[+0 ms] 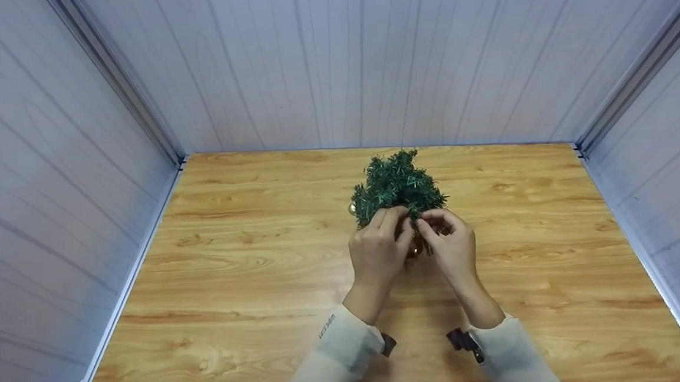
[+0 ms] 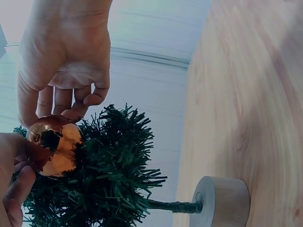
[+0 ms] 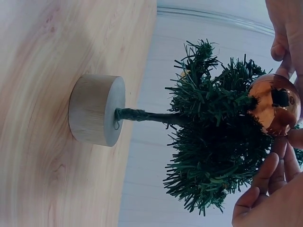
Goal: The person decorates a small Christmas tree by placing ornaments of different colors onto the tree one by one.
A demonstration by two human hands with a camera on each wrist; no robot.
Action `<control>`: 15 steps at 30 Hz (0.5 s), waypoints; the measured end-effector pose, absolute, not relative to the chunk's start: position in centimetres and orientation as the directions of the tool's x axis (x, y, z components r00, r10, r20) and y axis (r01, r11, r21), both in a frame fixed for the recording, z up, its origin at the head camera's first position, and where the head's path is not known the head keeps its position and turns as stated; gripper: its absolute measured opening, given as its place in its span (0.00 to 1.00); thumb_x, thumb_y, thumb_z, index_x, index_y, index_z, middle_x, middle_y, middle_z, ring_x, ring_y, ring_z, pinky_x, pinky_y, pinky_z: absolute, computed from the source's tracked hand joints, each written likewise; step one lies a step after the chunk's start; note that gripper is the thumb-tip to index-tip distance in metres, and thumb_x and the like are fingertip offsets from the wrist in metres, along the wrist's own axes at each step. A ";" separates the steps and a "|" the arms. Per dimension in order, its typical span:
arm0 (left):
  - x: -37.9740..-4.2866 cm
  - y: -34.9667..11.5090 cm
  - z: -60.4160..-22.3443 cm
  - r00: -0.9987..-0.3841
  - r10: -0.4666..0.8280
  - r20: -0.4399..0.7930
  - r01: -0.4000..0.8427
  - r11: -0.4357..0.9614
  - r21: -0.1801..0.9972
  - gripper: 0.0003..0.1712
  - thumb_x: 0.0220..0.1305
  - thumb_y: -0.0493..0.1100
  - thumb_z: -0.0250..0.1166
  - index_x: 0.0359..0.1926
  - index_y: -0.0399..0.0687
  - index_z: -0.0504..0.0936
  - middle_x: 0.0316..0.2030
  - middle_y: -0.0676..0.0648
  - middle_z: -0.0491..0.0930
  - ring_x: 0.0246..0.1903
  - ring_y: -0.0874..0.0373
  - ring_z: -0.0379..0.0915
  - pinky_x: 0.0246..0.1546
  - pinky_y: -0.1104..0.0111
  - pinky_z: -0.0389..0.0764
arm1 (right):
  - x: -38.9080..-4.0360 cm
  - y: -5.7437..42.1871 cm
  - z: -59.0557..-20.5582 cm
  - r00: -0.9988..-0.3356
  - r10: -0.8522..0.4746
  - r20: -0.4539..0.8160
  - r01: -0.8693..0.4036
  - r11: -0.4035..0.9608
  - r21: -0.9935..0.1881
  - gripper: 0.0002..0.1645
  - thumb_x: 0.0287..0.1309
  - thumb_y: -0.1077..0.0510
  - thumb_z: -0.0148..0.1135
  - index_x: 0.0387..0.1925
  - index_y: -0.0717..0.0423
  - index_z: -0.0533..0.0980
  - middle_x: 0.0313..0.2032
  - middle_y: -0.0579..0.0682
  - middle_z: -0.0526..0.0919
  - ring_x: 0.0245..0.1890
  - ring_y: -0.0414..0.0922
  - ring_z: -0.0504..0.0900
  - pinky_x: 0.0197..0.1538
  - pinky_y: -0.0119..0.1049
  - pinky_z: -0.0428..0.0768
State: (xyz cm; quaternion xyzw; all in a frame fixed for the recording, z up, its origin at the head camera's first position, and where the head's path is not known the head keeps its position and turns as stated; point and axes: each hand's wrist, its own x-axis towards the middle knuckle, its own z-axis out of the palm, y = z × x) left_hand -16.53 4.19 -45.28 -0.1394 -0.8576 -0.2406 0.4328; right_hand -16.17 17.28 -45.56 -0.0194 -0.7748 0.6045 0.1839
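A small artificial Christmas tree stands upright on a round wooden base. A shiny copper-coloured bauble sits against its near side, high among the green branches. My left hand holds the bauble's top from the left, thumb and forefinger brought together there. From the other side my right hand pinches at the same spot with thumb and fingertips, its other fingers curled. Both sets of fingertips almost meet, and whatever thin loop or twig lies between them is hidden.
A gold bauble shows at the tree's left side. The wood-grain table is bounded by a pale panelled wall behind and similar walls at left and right. The tree stands toward the back of the table.
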 end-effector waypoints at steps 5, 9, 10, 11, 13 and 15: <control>-16.3 3.9 -45.3 -0.582 0.050 0.812 0.482 0.825 0.295 0.05 0.59 0.42 0.68 0.37 0.52 0.86 0.34 0.56 0.86 0.23 0.65 0.81 0.20 0.74 0.78 | -16.1 17.3 -45.6 -0.933 0.250 0.259 -0.194 0.259 -0.946 0.05 0.56 0.64 0.70 0.35 0.62 0.83 0.30 0.52 0.85 0.27 0.39 0.78 0.27 0.27 0.74; -16.2 3.8 -45.3 -0.579 0.063 0.813 0.499 0.816 0.293 0.05 0.60 0.41 0.66 0.38 0.52 0.86 0.35 0.56 0.86 0.23 0.65 0.82 0.21 0.75 0.78 | -15.4 16.9 -44.6 -0.939 0.246 0.242 -0.180 0.250 -0.951 0.05 0.57 0.65 0.69 0.35 0.64 0.82 0.29 0.51 0.84 0.26 0.38 0.76 0.24 0.25 0.72; -16.2 3.7 -45.4 -0.579 0.064 0.813 0.502 0.813 0.293 0.05 0.61 0.41 0.66 0.38 0.52 0.86 0.35 0.56 0.86 0.23 0.65 0.81 0.21 0.75 0.78 | -15.2 16.8 -44.2 -0.940 0.244 0.239 -0.177 0.252 -0.951 0.05 0.57 0.66 0.68 0.35 0.65 0.82 0.29 0.51 0.84 0.25 0.38 0.75 0.23 0.25 0.71; -16.2 3.7 -45.4 -0.578 0.066 0.813 0.506 0.811 0.294 0.05 0.61 0.41 0.66 0.38 0.52 0.86 0.35 0.56 0.86 0.22 0.65 0.81 0.21 0.75 0.78 | -14.9 16.6 -43.8 -0.940 0.242 0.239 -0.175 0.259 -0.950 0.05 0.57 0.66 0.68 0.35 0.66 0.82 0.29 0.51 0.84 0.25 0.38 0.75 0.23 0.25 0.71; -16.2 3.6 -45.4 -0.575 0.067 0.815 0.514 0.805 0.297 0.05 0.61 0.40 0.65 0.38 0.52 0.86 0.36 0.55 0.86 0.22 0.65 0.81 0.21 0.75 0.78 | -14.4 16.3 -42.8 -0.942 0.236 0.239 -0.173 0.270 -0.947 0.05 0.57 0.67 0.67 0.35 0.67 0.82 0.29 0.52 0.84 0.25 0.37 0.74 0.23 0.25 0.70; -16.1 3.4 -45.4 -0.563 0.061 0.824 0.526 0.795 0.301 0.06 0.61 0.40 0.65 0.39 0.51 0.86 0.37 0.55 0.86 0.22 0.65 0.81 0.21 0.74 0.78 | -14.1 16.3 -42.4 -0.940 0.232 0.251 -0.182 0.281 -0.942 0.05 0.57 0.67 0.67 0.35 0.68 0.82 0.29 0.53 0.84 0.25 0.36 0.74 0.25 0.25 0.71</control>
